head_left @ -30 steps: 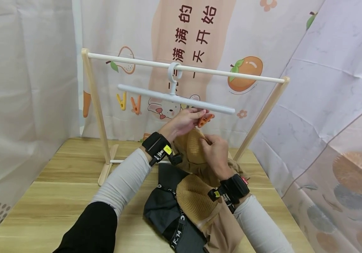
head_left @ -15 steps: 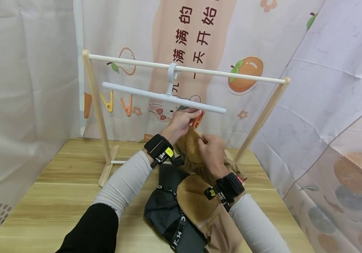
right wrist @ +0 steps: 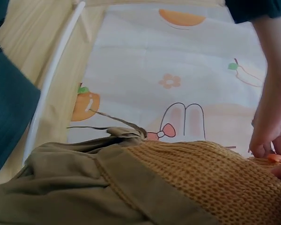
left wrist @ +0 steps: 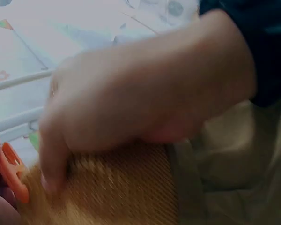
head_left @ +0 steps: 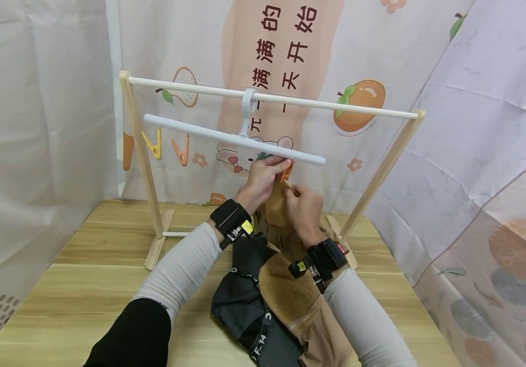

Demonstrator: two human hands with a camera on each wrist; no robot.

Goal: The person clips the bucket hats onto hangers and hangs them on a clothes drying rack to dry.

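Note:
In the head view my left hand (head_left: 263, 178) pinches an orange clothes peg (head_left: 285, 172) just under the right half of a pale blue hanger (head_left: 240, 138). My right hand (head_left: 306, 211) grips the upper edge of a tan piece, part mesh-like knit (head_left: 275, 206) and part khaki cloth, right below that peg. The left wrist view has the peg (left wrist: 13, 173) overlapping the edge of the knit (left wrist: 122, 183), beside the fingers of the right hand (left wrist: 131, 93). Knit (right wrist: 192, 173), khaki cloth (right wrist: 75, 187) and a thin drawstring fill the lower right wrist view.
The hanger hooks over the rod (head_left: 189, 89) of a wooden rack. A yellow peg (head_left: 153, 144) and another orange peg (head_left: 181, 151) hang at its left end. On the table (head_left: 93, 285) lie a black cloth item (head_left: 240, 311) and a second tan knit piece (head_left: 290, 290).
The hanger has shifted left and turned on the rod, its pegs moving with it. My left hand drew its peg slightly left, and my right hand brought the knit edge up and left to it.

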